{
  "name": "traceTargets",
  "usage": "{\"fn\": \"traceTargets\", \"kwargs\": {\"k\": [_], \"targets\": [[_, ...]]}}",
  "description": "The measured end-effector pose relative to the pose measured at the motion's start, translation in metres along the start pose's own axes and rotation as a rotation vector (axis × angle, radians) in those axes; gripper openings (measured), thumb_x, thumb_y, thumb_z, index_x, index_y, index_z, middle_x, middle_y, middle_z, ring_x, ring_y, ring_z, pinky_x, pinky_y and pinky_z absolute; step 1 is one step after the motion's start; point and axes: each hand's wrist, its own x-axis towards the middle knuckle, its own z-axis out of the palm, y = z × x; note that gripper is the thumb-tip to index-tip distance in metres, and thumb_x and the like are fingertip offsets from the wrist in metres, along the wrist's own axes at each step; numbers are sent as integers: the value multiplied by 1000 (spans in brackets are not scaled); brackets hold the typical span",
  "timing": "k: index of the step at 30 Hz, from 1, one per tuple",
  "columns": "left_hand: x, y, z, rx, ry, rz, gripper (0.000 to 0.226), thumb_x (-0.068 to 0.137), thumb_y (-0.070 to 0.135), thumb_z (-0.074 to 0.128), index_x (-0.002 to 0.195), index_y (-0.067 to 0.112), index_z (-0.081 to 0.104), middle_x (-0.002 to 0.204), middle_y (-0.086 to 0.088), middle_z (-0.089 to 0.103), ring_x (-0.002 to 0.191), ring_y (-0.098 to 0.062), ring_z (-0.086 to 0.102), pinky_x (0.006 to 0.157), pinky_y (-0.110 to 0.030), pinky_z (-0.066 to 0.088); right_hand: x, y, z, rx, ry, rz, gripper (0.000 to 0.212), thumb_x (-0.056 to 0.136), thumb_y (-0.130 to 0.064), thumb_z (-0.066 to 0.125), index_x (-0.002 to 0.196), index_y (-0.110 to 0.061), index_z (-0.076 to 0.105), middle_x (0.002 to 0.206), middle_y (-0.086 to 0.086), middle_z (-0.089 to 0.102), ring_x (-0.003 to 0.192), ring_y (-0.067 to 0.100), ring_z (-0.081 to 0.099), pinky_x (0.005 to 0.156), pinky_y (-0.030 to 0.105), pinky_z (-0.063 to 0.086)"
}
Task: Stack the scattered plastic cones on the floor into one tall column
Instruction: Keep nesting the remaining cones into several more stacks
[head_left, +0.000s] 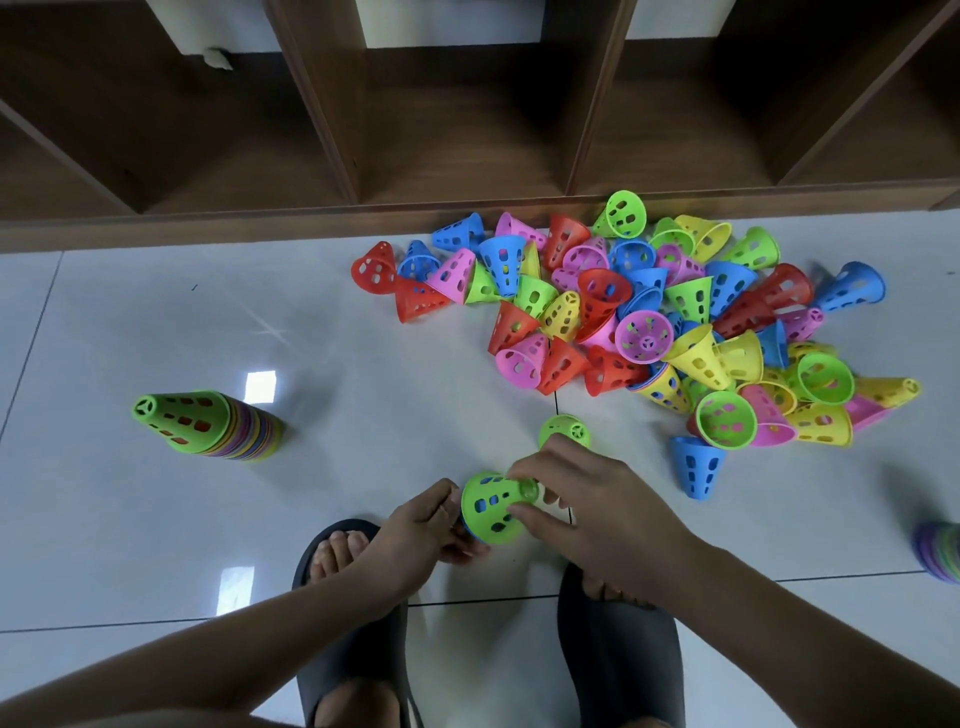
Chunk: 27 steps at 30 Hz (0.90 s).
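Note:
A green perforated cone (491, 506) sits on top of a short stack held between both hands, just above my feet. My left hand (421, 535) grips the stack's base from the left, where a blue rim peeks out. My right hand (592, 512) pinches the green cone's tip from the right. Another green cone (563, 430) lies on the floor just beyond my right hand. A large heap of loose cones (639, 317) in red, blue, pink, yellow and green spreads over the floor at the right. A tall multicoloured column with a green top (208, 426) stands at the left.
Dark wooden shelving (467, 104) runs along the far side of the white tiled floor (260, 322). My two feet in dark slippers (618, 649) stand under my hands. Part of another stack of cones (940, 553) shows at the right edge.

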Motion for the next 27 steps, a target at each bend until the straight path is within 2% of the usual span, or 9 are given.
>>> {"fn": "traceTargets", "kwargs": {"k": [2,5,7,10,14,17,21,24,27], "targets": [[3,1,0,36,4,21,29,116,20,39,105,4,61,99,-21,77,97,-37,77,89,-46,63,3,1,10,-49,-12,-28,26,97,-42,67,119,-31,64,105,-12,54,80,9,57,68,30,52],[10,8,1,104,24,83,29,116,17,38,100,6,60,94,-15,77,91,-28,76,86,-40,63,7,6,22,-111,2,-46,29,94,-41,69,118,-26,66,103,-7,53,78,14,58,63,32,52],[16,12,0,121,26,122,30,116,18,39,98,5,60,93,-13,77,89,-25,76,85,-38,62,9,10,28,-116,33,-51,29,94,-40,71,117,-23,67,103,-3,54,75,15,57,65,29,52],[27,21,-4,131,54,160,29,116,20,42,100,5,60,94,-15,77,90,-29,76,87,-41,63,13,15,31,-98,85,-37,30,94,-35,72,120,-21,67,107,-1,56,75,12,54,70,21,48],[38,39,-13,201,130,204,13,112,19,52,107,11,62,90,-12,77,80,-25,79,77,-36,64,19,27,33,-104,49,-7,32,97,-33,69,127,-24,63,112,-3,56,82,11,55,73,16,39],[49,45,-26,361,155,213,6,109,20,57,111,19,62,95,-3,77,77,-20,79,72,-35,61,19,40,34,-115,-12,48,36,98,-38,66,132,-30,59,116,-9,55,89,11,57,75,22,49],[67,55,-48,464,210,220,9,106,20,59,112,26,63,95,4,77,79,-14,77,77,-34,57,17,61,31,-214,27,83,36,92,-32,68,127,-28,63,117,-7,58,103,18,63,73,35,59],[84,65,-68,454,260,242,16,105,16,58,114,28,63,97,5,77,81,-13,78,80,-35,57,17,77,27,-310,80,108,36,86,-24,76,120,-26,66,116,-3,58,101,22,63,69,33,58],[105,79,-85,441,340,290,19,102,17,62,114,32,63,97,9,73,85,-14,76,82,-39,58,18,91,26,-434,104,128,43,76,-21,84,117,-22,68,114,2,58,96,26,60,74,35,55]]}}
